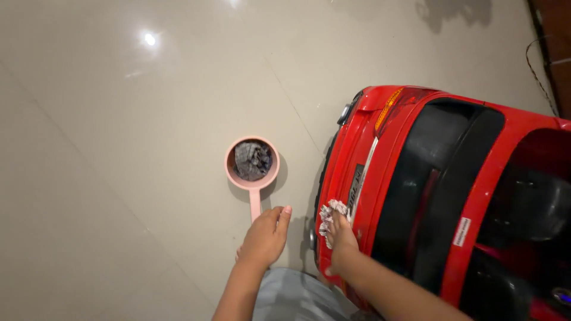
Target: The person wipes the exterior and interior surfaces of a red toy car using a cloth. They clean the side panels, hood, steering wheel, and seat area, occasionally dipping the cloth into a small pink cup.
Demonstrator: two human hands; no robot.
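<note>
Right hand (343, 241) clenched on a patterned rag (328, 217), pressed against the red toy car (416, 178) at its near left edge. Left hand (264, 238) loose, released, just beside the pink ladle's (252, 163) handle, on the floor (119, 148). Likely risk: nudging the handle, tipping out the grey cloth (251, 160) inside.

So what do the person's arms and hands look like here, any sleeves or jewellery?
Both forearms are bare: no sleeves, watch or bracelets show. The left hand has no rings or glove that I can see. The right hand is likewise ungloved, its fingers partly hidden. Light grey-blue clothing shows between the arms at the bottom edge.
</note>
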